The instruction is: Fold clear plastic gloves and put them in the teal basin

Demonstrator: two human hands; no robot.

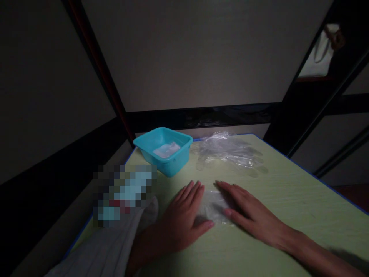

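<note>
A clear, thin plastic piece lies flat on the pale green tabletop between my two hands. My left hand rests at its left edge, palm down, fingers stretched forward and thumb pointing right. On the right side my right hand lies over the plastic's edge, fingers extended and thumb apart. Neither hand is closed round anything. Beyond them, a loose pile of transparent plastic gloves spreads near the table's far edge.
A turquoise basin holding a folded whitish item stands at the back left of the table. A pixelated object lies near my left sleeve. Dark-framed panels rise behind; a white bag is at upper right.
</note>
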